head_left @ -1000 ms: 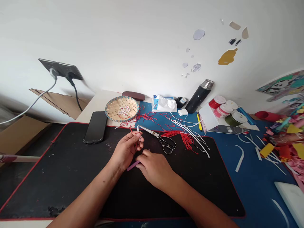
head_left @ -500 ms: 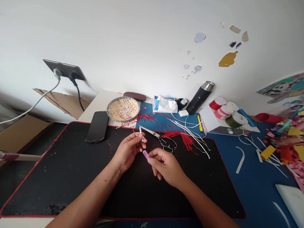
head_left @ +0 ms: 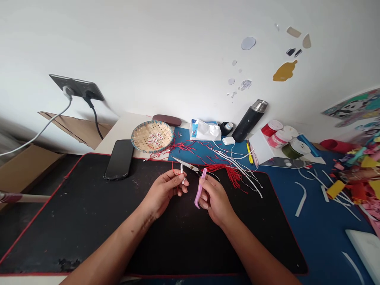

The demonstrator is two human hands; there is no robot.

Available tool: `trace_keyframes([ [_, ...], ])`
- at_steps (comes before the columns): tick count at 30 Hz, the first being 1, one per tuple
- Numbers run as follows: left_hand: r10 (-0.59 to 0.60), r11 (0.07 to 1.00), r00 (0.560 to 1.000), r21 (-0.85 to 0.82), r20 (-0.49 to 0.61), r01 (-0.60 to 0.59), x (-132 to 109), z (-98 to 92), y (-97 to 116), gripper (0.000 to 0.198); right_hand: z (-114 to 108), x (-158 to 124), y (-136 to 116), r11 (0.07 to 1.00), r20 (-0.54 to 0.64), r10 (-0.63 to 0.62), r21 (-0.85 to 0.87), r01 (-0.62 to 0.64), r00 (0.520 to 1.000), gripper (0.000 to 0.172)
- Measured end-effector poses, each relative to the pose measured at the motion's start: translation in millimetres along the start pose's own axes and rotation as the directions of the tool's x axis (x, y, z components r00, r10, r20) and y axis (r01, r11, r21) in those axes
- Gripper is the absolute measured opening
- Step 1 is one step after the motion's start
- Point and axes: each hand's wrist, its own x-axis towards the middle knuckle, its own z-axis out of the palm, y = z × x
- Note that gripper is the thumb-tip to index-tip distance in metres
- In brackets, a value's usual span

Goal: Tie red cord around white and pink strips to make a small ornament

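Above the black mat, my left hand (head_left: 170, 183) pinches a short piece of white cord (head_left: 182, 170) upright between thumb and fingers. A thin red cord (head_left: 173, 165) runs by the same fingers. A slim pink tool (head_left: 200, 189) with a bent lower end is gripped by my right hand (head_left: 216, 196); its exact kind does not show. The tool is apart from the white cord. Just beyond my hands lie scissors (head_left: 186, 164), their handles mostly hidden behind my right hand. To their right spreads a bundle of red cords (head_left: 227, 170).
A woven basket (head_left: 137, 136) holds small red-and-white pieces. A phone (head_left: 118, 159) lies at the mat's left. Behind stand a tissue box (head_left: 194, 132) and a dark flask (head_left: 248, 122). White cords (head_left: 242, 168), paint jars (head_left: 280, 138) and coloured scraps (head_left: 358, 186) lie rightward.
My right hand has moved right, away from my left hand, and the pink tool has turned to stand nearly upright. My left hand still pinches the white cord, now slightly further right.
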Motion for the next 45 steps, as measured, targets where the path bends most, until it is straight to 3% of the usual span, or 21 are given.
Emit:
trace_keyframes([
  [8,-0.004,0.994,0.994,0.109,0.107,-0.008,-5.4,-2.0,1.4,0.027,-3.3,16.0,3.6,0.992,-0.074,-0.099,-0.083,0.093,0.992,0.038],
  [14,-0.084,0.992,0.979,0.104,0.183,0.066,-6.4,-1.4,-3.1,0.027,-8.1,22.8,8.6,0.973,-0.127,-0.206,-0.127,0.191,0.970,0.038],
  [19,-0.076,0.997,0.975,0.049,0.207,0.067,-6.2,1.7,-7.5,0.025,-7.9,25.1,11.9,0.965,-0.166,-0.240,-0.151,0.216,0.956,0.040],
  [32,0.147,0.986,0.989,-0.080,0.025,-0.145,-0.3,0.1,-3.1,0.024,-0.8,16.6,5.0,0.966,-0.050,-0.206,-0.168,0.195,0.977,0.041],
  [45,0.150,0.979,0.988,-0.134,-0.024,-0.152,2.5,-1.0,1.9,0.025,1.2,10.8,1.6,0.957,0.090,-0.171,-0.223,0.187,0.981,0.041],
])
